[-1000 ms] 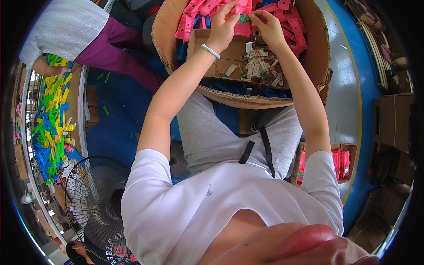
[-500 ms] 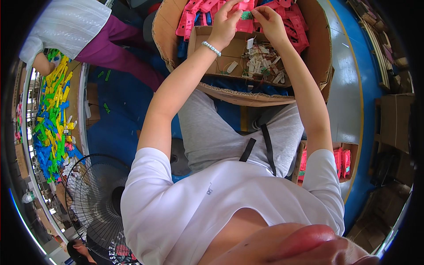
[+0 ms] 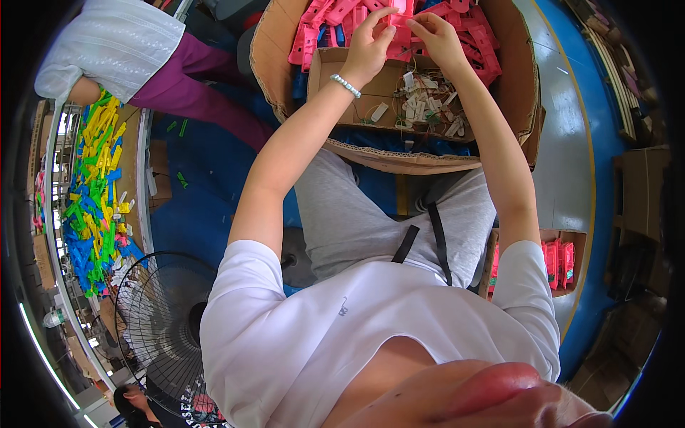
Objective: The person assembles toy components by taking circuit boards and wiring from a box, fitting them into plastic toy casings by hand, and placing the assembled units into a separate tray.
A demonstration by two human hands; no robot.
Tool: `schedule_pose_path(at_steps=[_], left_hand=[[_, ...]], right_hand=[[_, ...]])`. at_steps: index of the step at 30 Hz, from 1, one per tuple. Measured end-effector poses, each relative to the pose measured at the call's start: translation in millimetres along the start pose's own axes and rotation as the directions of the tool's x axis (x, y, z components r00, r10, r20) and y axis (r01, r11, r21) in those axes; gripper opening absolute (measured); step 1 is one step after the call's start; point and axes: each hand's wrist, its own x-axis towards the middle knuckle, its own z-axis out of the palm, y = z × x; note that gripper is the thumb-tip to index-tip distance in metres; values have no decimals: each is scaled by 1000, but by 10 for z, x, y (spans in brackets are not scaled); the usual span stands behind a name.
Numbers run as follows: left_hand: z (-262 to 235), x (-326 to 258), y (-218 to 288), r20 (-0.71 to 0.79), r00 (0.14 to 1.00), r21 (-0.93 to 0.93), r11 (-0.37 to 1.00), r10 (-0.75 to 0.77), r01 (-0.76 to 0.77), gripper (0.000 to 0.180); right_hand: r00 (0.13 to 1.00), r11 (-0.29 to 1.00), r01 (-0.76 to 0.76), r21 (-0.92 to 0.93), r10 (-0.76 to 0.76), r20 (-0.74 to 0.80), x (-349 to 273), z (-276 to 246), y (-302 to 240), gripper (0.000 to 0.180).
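Note:
Between my two hands, over the far part of a large cardboard box, is a pink plastic casing. My left hand has its fingers and thumb closed on the casing's left side. On the right side, the fingertips of my right hand pinch it. Several similar pink casings lie piled behind and around my hands. Just below them, a smaller cardboard tray holds small white parts with thin wires. Fine details of the held casing are too small to make out.
The big cardboard box stands before my knees, with blue pieces low inside. To the left, yellow, green and blue plastic pieces cover a bench, where another person stands. A black fan is near my left elbow. A carton of pink casings sits right.
The green circuit board seen between my fingers earlier no longer shows; pink plastic is there now. My fingers have shifted slightly on the casing, and the whole view has moved a little.

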Motion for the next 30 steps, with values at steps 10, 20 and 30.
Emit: schedule_pose_path(at_steps=[10, 20, 30], left_hand=[[-65, 25, -80, -144, 981, -163, 981, -130, 106, 34], [-233, 161, -226, -362, 929, -206, 979, -78, 2, 35], [-220, 151, -217, -403, 914, 60, 998, 40, -17, 33]], right_hand=[[998, 990, -56, 131, 53, 29, -90, 43, -94, 15], [951, 909, -152, -389, 241, 191, -80, -4, 197, 13], [796, 554, 493, -670, 23, 605, -447, 464, 1103, 30]])
